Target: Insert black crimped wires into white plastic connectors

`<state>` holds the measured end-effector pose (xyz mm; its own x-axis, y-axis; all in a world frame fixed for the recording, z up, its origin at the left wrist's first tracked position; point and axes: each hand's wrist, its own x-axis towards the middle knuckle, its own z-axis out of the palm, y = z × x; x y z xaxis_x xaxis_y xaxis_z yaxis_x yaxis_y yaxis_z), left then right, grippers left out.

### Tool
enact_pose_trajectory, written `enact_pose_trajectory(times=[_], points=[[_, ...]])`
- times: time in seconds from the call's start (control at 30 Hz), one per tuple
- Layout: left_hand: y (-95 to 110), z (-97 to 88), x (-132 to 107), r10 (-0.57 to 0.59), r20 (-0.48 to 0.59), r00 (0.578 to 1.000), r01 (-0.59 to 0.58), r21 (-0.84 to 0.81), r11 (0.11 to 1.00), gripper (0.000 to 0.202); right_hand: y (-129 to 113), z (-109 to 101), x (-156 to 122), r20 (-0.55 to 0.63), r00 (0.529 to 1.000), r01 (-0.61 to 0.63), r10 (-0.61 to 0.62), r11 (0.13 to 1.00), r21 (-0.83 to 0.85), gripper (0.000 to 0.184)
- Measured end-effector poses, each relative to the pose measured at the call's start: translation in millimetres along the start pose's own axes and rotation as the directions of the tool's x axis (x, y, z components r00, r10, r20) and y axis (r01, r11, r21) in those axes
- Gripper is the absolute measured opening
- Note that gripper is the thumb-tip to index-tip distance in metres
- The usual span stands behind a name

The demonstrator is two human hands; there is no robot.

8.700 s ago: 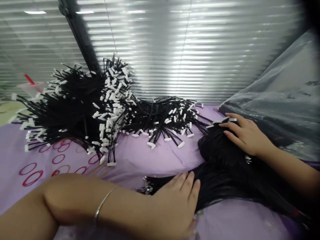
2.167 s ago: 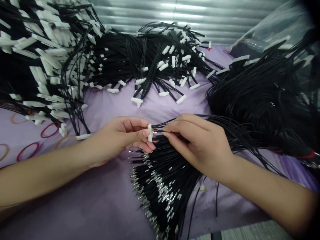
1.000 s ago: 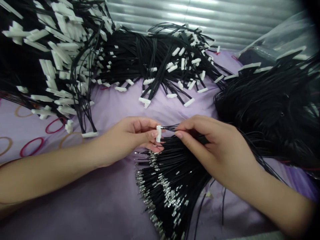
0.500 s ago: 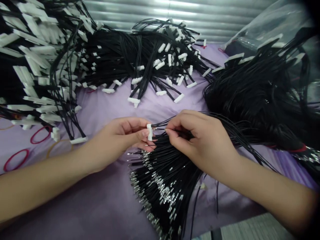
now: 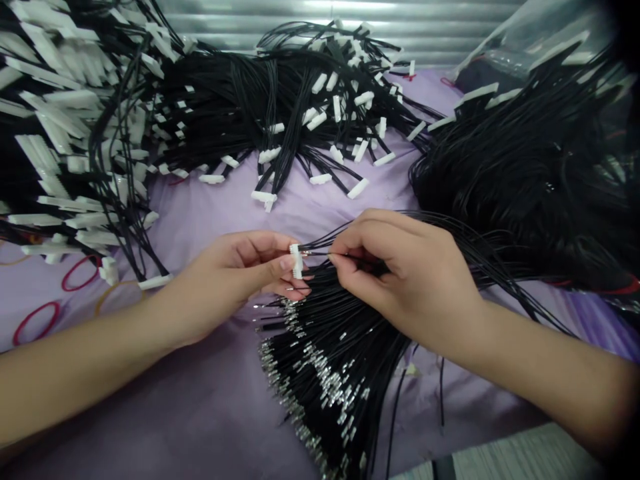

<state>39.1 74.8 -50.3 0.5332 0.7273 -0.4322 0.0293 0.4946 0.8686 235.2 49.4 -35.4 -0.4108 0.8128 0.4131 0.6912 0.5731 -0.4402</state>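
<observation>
Between thumb and fingers, my left hand [image 5: 250,267] pinches a small white connector housing [image 5: 297,261]. Several black wires run from the housing's upper part toward the right. My right hand [image 5: 400,267] is closed in a pinch on a black wire [image 5: 317,253], whose metal tip is at the right side of the housing. Whether that tip sits inside a slot is too small to tell. Under both hands lies a fanned bundle of black wires [image 5: 340,320] with silver crimped terminals [image 5: 325,377] at their ends.
Wire harnesses with white connectors [image 5: 65,120] are heaped at the left. More harnesses [image 5: 260,100] lie across the back, before a ribbed metallic surface [image 5: 340,20]. At the right rests a thick black wire bundle [image 5: 500,173]. Red rubber bands [image 5: 36,323] lie on the purple cloth [image 5: 200,400].
The wire in my right hand has moved slightly left, its tip closer to the housing. My left hand still pinches the housing. The whole view has shifted a little.
</observation>
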Motion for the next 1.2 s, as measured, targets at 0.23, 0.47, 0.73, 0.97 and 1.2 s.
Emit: enact_pose_trajectory(times=[0.23, 0.47, 0.73, 0.97, 1.2], points=[[0.9, 1.2, 0.0, -0.015, -0.014, 1.000, 0.015, -0.013, 1.000, 0.011, -0.6, 0.9, -1.3, -0.025, 0.999, 0.035, -0.036, 0.999, -0.028, 0.009], [2.3, 2.9, -1.2, 0.008, -0.015, 1.000, -0.007, 0.060, 0.998, 0.010, 0.3, 0.8, -2.0, 0.010, 0.999, 0.050, -0.050, 0.999, -0.005, 0.010], [6.2, 5.8, -2.6, 0.023, -0.006, 1.000, -0.023, 0.097, 0.995, 0.009, -4.9, -0.8, -3.1, 0.020, 1.000, 0.019, -0.019, 1.000, -0.001, 0.007], [6.4, 5.5, -2.4, 0.028, 0.009, 1.000, -0.028, 0.044, 0.999, 0.009, -6.9, -0.2, -0.5, 0.030, 0.997, -0.075, 0.074, 0.996, 0.043, 0.005], [6.3, 6.0, -1.7, 0.032, 0.014, 0.999, -0.033, 0.056, 0.998, 0.008, -6.7, 3.3, -1.8, 0.064, 0.987, -0.150, 0.145, 0.986, 0.076, 0.004]])
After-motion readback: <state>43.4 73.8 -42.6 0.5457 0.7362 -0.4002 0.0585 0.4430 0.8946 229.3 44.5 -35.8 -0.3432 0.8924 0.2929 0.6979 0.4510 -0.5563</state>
